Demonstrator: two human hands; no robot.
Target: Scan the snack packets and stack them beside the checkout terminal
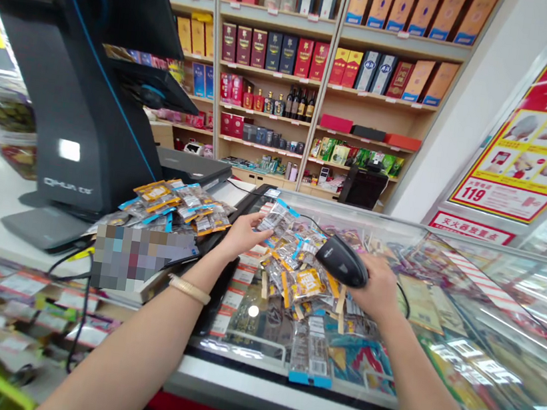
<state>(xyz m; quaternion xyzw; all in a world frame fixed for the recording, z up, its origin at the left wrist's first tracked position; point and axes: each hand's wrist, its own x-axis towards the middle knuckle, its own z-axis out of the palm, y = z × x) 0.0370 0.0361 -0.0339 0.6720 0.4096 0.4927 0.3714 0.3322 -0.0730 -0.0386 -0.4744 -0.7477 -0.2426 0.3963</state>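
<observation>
My left hand (247, 234) is closed on a small snack packet (279, 216) with a blue edge, at the left side of a pile of similar packets. In my right hand (377, 287) is a black barcode scanner (341, 260), its head pointing left over the pile. Orange-and-clear packets (308, 283) lie heaped on the glass counter (256, 334) under the scanner. Two longer clear packets with blue ends (313, 351) reach toward the counter's front edge. Part of the scanner's grip is hidden by my right hand.
Another heap of packets (177, 204) lies left, beside the dark cash register stand (89, 107). A blurred-out flat item (140, 258) sits before it. Cables (83, 314) hang at the counter's left. Shelves of boxed bottles (278, 51) line the back wall.
</observation>
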